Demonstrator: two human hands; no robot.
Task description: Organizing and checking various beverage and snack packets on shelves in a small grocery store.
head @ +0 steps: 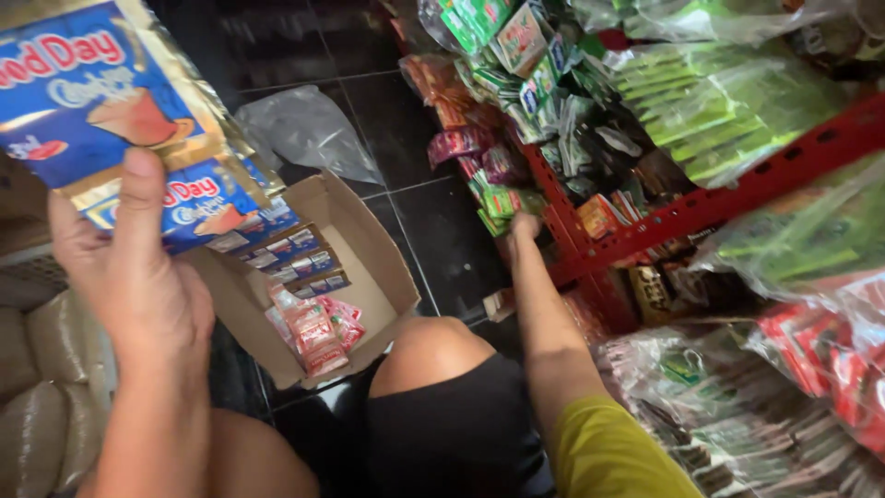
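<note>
Left hand lifts a strip of sachets; right hand reaches into hanging packets.

The left hand [129,277] grips glossy blue-and-gold sachets [120,120], the strip cut off at the top-left edge, above an open cardboard box [369,249] holding more blue sachets and crinkly red ones [313,332]. The right hand [524,226] is half buried among green and red hanging packets [502,198] on a red metal rack [737,198]; its grasp cannot be made out.

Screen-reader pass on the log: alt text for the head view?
Seen from above, the left hand holds up a strip of blue sachets while the right hand reaches into hanging sachet strips on a red rack. An open cardboard box of blue and red sachets sits on the dark tile floor between them.
</note>
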